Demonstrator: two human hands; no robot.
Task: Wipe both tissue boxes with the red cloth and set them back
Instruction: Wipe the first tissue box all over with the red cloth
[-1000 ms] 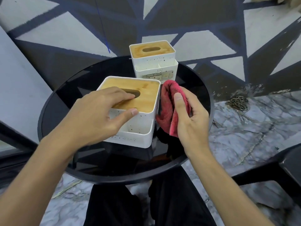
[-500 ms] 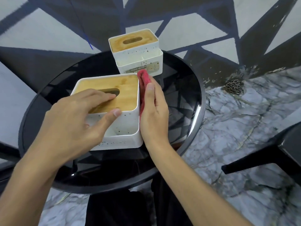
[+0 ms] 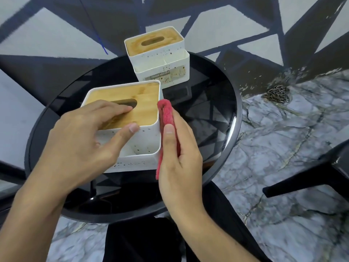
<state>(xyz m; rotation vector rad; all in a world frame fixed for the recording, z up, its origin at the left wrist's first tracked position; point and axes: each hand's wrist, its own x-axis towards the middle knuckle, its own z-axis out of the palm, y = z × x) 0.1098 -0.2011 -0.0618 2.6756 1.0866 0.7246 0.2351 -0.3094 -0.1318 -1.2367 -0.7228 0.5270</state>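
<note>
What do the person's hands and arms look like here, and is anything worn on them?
Both forearms are bare up to the picture's lower edge: no sleeves in view. The left hand and the right hand have no gloves, and no rings, watch or bracelet show. The visible nails are short and unpainted. No markings show.

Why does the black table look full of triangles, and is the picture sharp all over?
In the head view, the glossy round table mirrors the patterned wall, with a bright glare streak on its right rim. The nearer tissue box, the red cloth and both hands are fairly sharp; the marble floor at the right edge looks smeared, and the wide lens bends straight lines near the borders.
</note>
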